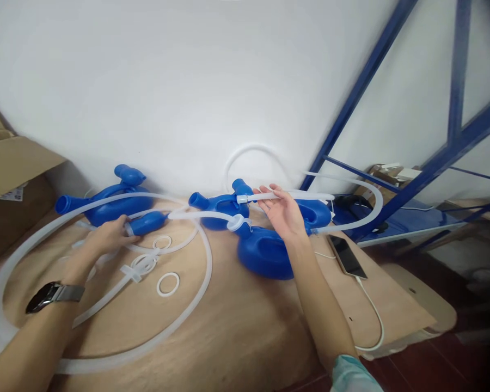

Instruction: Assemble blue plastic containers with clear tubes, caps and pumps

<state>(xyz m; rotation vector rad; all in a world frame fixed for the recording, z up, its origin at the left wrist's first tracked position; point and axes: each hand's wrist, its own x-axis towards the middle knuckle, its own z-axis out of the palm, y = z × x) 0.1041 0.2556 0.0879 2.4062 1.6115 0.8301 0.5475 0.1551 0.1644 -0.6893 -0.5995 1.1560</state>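
Observation:
My left hand [108, 235] is closed on the wide end of a blue funnel-shaped fitting [147, 224], whose narrow end meets a translucent tube. My right hand [283, 211] holds a whitish flexible tube [265, 196] between thumb and fingers; a clear connector [242, 199] forms its left end. Just below and behind that hand lies a blue handled bottle [265, 253] with a whitish cap [236, 221] at its mouth. Another blue bottle [219, 211] lies behind it, and a third [316, 212] is partly hidden by my right hand. At the left lies a larger two-necked blue bottle [120, 204].
A long tube [206, 267] loops across the brown tabletop [228, 332]. White rings [168, 284] and a tee connector [131, 273] lie inside the loop. A phone [347, 256] with a cable is at right. A cardboard box [20, 179] stands left, a blue metal frame [355, 92] right.

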